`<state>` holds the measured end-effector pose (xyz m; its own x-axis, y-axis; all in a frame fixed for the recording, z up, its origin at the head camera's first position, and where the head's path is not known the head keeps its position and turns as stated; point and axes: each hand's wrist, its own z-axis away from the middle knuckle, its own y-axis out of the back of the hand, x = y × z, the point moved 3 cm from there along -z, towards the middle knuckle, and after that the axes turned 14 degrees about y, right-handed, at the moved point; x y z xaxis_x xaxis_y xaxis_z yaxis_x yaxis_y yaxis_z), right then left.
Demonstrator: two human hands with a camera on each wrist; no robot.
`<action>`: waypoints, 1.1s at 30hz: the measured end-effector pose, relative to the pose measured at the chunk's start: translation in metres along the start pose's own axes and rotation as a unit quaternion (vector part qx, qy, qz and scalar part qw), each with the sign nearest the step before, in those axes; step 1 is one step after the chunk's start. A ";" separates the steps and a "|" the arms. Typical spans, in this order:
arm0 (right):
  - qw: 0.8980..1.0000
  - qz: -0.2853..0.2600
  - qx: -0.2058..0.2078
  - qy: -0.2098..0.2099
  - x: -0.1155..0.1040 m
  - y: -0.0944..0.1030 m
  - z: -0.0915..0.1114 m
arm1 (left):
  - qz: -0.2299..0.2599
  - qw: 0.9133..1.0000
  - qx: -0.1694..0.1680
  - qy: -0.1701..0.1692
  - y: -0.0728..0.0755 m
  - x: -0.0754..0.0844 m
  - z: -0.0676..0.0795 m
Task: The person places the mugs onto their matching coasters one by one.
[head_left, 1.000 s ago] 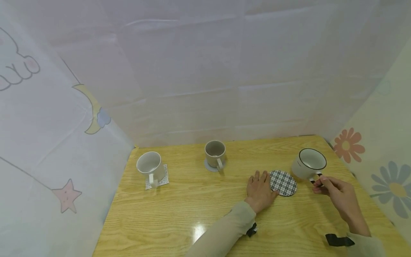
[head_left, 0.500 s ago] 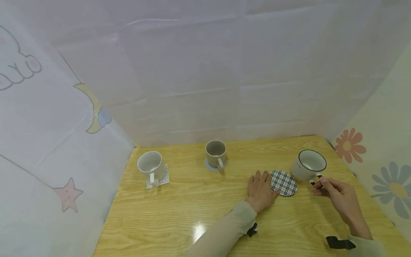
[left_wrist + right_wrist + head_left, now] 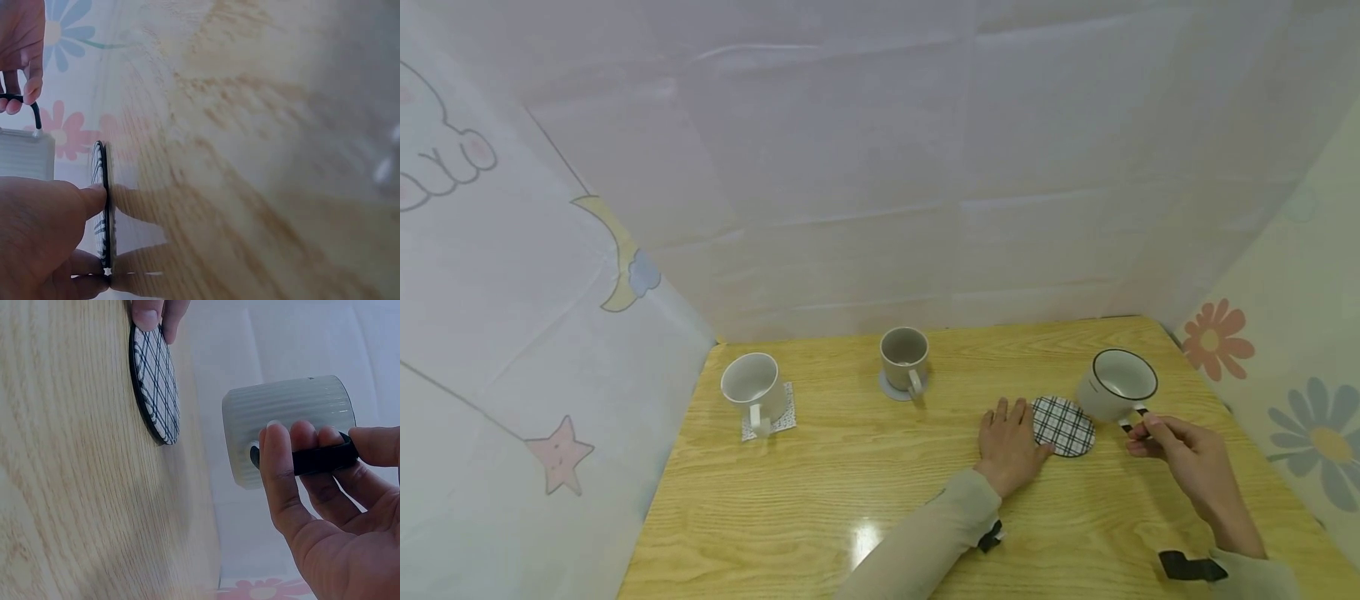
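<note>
My right hand [image 3: 1187, 467] pinches the black handle [image 3: 319, 456] of a white ribbed mug [image 3: 1116, 387] with a dark rim. In the right wrist view the mug's base hangs apart from the table, to the right of a round black-and-white plaid coaster [image 3: 1063, 427]. The coaster lies flat on the wood. My left hand [image 3: 1009, 446] rests at the coaster's left side with its fingers extended. Its thumb [image 3: 94, 200] touches the coaster's edge in the left wrist view.
On the wooden table [image 3: 820, 500], a white mug [image 3: 752, 387] stands on a square patterned coaster [image 3: 786, 412] at the left. A smaller greyish mug [image 3: 902, 358] stands on a round grey coaster [image 3: 887, 387] at the back middle. Printed cloth walls [image 3: 865, 183] enclose the table's back and sides.
The ribbed mug and my right hand have shifted slightly left, closer to the plaid coaster. My left hand and the other mugs have stayed in place.
</note>
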<state>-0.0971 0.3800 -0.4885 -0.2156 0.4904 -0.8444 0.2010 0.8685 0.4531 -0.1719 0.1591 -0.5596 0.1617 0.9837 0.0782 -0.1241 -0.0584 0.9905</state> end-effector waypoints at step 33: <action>1.000 0.011 -0.010 0.008 0.003 -0.010 -0.003 | -0.025 0.999 0.018 -0.009 -0.008 -0.003 -0.008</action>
<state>-0.1023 0.3726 -0.4950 -0.2258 0.5105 -0.8297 0.1866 0.8586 0.4776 -0.1795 0.1582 -0.5684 0.1839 0.9825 0.0299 -0.0806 -0.0153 0.9966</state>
